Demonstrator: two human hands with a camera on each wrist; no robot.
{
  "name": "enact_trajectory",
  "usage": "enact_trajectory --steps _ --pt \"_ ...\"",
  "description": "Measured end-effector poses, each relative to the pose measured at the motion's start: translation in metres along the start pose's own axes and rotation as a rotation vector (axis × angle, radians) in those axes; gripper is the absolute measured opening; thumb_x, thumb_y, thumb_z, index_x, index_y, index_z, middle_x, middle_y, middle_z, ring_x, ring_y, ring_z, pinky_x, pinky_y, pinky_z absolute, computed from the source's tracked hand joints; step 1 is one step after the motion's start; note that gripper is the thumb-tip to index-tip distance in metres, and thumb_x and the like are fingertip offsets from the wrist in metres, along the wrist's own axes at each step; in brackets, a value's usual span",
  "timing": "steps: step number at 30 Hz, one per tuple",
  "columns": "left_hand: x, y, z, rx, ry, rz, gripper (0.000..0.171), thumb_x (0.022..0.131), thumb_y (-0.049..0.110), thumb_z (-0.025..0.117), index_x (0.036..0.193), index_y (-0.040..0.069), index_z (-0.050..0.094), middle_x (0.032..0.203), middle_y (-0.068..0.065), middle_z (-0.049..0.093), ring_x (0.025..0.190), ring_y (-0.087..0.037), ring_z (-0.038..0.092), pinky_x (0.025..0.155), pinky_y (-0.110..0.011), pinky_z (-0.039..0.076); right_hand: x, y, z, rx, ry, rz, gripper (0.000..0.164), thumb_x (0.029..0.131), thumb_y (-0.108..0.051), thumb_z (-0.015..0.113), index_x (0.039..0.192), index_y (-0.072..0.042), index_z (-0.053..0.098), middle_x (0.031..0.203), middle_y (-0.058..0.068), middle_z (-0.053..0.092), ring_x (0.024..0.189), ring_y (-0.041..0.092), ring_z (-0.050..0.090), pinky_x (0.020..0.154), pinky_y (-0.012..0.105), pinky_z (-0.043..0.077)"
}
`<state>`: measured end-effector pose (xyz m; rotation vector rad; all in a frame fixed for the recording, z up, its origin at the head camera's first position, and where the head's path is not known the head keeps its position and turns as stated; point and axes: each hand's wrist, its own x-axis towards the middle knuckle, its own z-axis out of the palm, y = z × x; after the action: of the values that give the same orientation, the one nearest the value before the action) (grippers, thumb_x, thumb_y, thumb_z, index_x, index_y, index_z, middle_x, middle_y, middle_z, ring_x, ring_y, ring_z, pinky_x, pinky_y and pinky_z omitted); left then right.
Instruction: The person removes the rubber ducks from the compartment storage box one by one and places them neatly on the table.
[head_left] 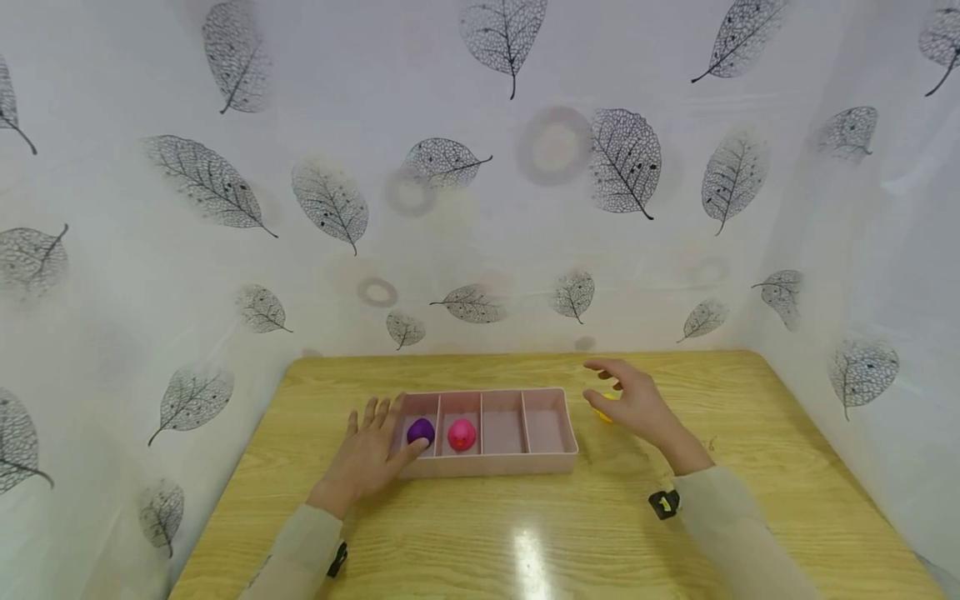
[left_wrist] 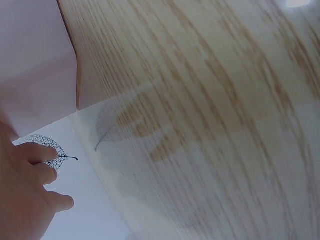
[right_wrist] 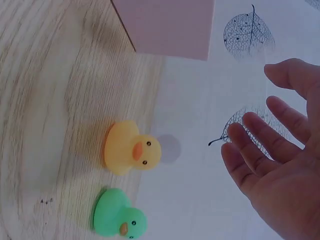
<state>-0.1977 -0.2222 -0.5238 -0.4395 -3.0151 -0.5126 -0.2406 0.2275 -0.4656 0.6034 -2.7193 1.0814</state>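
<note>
A pink tray with a row of compartments lies on the table. A purple rubber duck sits in its leftmost compartment, a pink rubber duck in the one beside it. My left hand rests at the tray's left end, fingers spread and thumb reaching over the front rim near the purple duck. To the tray's right, my right hand hovers with parted fingers and nothing held. Below it stands a yellow rubber duck, mostly covered in the head view. Near that duck is a green rubber duck, hidden in the head view.
The wood-grain table meets a white leaf-patterned curtain at the back, with more of it at both sides. Small dark marks show on the wood near the ducks.
</note>
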Motion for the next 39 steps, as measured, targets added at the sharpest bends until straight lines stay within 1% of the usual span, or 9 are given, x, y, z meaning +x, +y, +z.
enact_trajectory --steps 4,7,11,17,24,28,31,34,39 --pt "0.0 -0.001 0.0 0.004 0.003 0.002 0.093 0.103 0.066 0.048 0.17 0.01 0.016 0.167 -0.031 0.033 0.159 -0.052 0.022 0.126 -0.075 0.014 0.004 -0.009 0.01 0.006 -0.002 -0.047 0.049 0.097 -0.014 0.074 0.143 -0.002 0.061 0.137 0.02 0.067 0.116 0.041 0.066 0.09 0.054 0.056" --pt "0.0 0.0 0.0 0.011 0.003 0.002 0.093 0.103 0.067 0.048 0.17 0.01 0.016 0.167 -0.031 0.033 0.159 -0.052 0.022 0.126 -0.075 0.014 0.006 -0.018 0.017 0.009 -0.008 -0.07 0.049 0.097 -0.013 0.075 0.143 -0.003 0.062 0.136 0.018 0.068 0.115 0.039 0.066 0.09 0.051 0.057" --pt "0.0 0.001 0.0 0.013 -0.002 -0.001 0.093 0.103 0.067 0.048 0.17 0.009 0.017 0.167 -0.03 0.033 0.159 -0.052 0.022 0.126 -0.075 0.015 0.01 -0.028 0.026 0.016 -0.019 -0.097 0.05 0.095 -0.01 0.075 0.142 -0.003 0.062 0.136 0.018 0.069 0.113 0.036 0.067 0.088 0.052 0.058" --pt "0.0 0.001 0.0 0.01 -0.007 -0.001 0.093 0.103 0.066 0.048 0.169 0.008 0.018 0.167 -0.031 0.033 0.159 -0.052 0.022 0.126 -0.075 0.014 0.014 -0.041 0.039 0.07 -0.04 -0.15 0.05 0.092 -0.009 0.076 0.14 -0.001 0.063 0.134 0.018 0.07 0.11 0.04 0.069 0.086 0.053 0.059" --pt "0.0 0.002 -0.002 0.016 -0.017 -0.001 0.093 0.103 0.066 0.048 0.17 0.009 0.015 0.167 -0.03 0.033 0.159 -0.052 0.021 0.126 -0.075 0.014 0.022 -0.058 0.057 0.113 -0.084 -0.135 0.048 0.093 -0.011 0.078 0.139 -0.005 0.066 0.132 0.014 0.072 0.111 0.036 0.069 0.093 0.053 0.06" --pt "0.0 0.003 -0.002 0.015 -0.016 -0.001 0.094 0.103 0.066 0.048 0.17 0.009 0.016 0.167 -0.03 0.033 0.159 -0.052 0.022 0.126 -0.075 0.014 0.025 -0.066 0.064 0.11 -0.104 -0.179 0.047 0.092 -0.012 0.077 0.136 -0.002 0.067 0.129 0.017 0.073 0.108 0.036 0.07 0.091 0.054 0.061" --pt "0.0 0.003 -0.002 0.013 -0.012 -0.002 0.093 0.103 0.066 0.048 0.169 0.008 0.017 0.167 -0.03 0.034 0.159 -0.052 0.022 0.126 -0.075 0.014 0.027 -0.071 0.068 0.109 -0.125 -0.209 0.048 0.092 -0.012 0.077 0.137 0.001 0.066 0.129 0.02 0.072 0.107 0.038 0.07 0.09 0.055 0.061" --pt "0.0 0.003 -0.002 0.015 -0.008 -0.001 0.093 0.103 0.066 0.048 0.169 0.007 0.019 0.166 -0.03 0.034 0.158 -0.052 0.023 0.126 -0.075 0.014 0.028 -0.074 0.074 0.106 -0.154 -0.202 0.047 0.093 -0.012 0.075 0.138 0.0 0.065 0.13 0.021 0.072 0.109 0.04 0.07 0.091 0.056 0.061" --pt "0.0 0.003 -0.002 0.016 -0.005 -0.002 0.093 0.103 0.066 0.049 0.169 0.007 0.02 0.166 -0.03 0.034 0.158 -0.052 0.023 0.126 -0.075 0.015 0.03 -0.081 0.083 0.111 -0.225 -0.147 0.05 0.095 -0.015 0.073 0.142 -0.005 0.063 0.134 0.019 0.07 0.114 0.039 0.069 0.095 0.056 0.061"
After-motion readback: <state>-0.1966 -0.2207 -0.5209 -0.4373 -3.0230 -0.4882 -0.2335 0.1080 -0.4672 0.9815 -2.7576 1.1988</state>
